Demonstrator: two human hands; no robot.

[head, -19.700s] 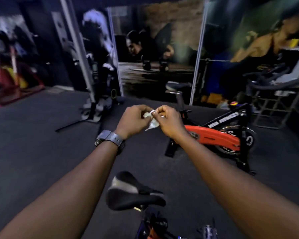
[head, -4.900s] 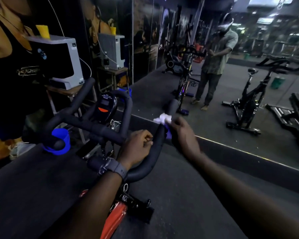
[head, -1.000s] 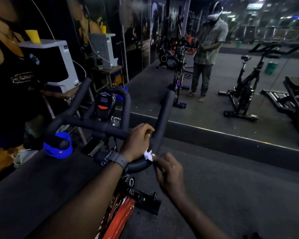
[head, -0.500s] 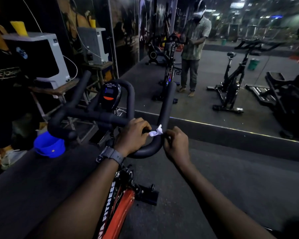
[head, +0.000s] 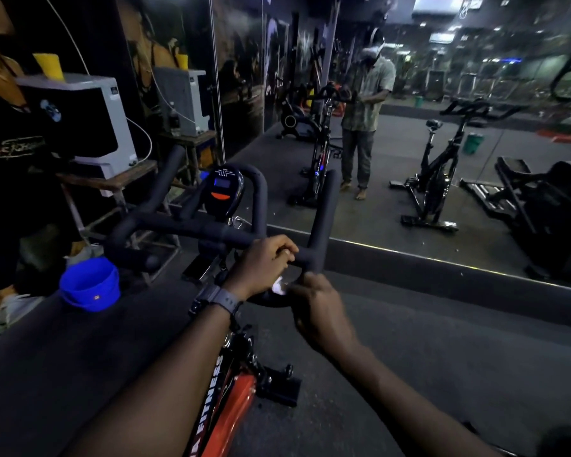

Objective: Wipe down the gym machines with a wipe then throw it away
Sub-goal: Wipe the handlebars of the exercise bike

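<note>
Wipe [head: 278, 287], pinched by right hand [head: 320, 311], has slid to handlebar [head: 323, 212] bend at 6 o'clock; left hand [head: 264, 265] grips crossbar. Wiping continues.

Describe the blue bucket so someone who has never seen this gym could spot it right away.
Start at the orange and black exercise bike in the foreground and follow its black handlebar to the left end. Just below that end sits the blue bucket, on the dark floor in front of a wooden stand. It is the only bright blue, round, open-topped thing nearby.
</note>
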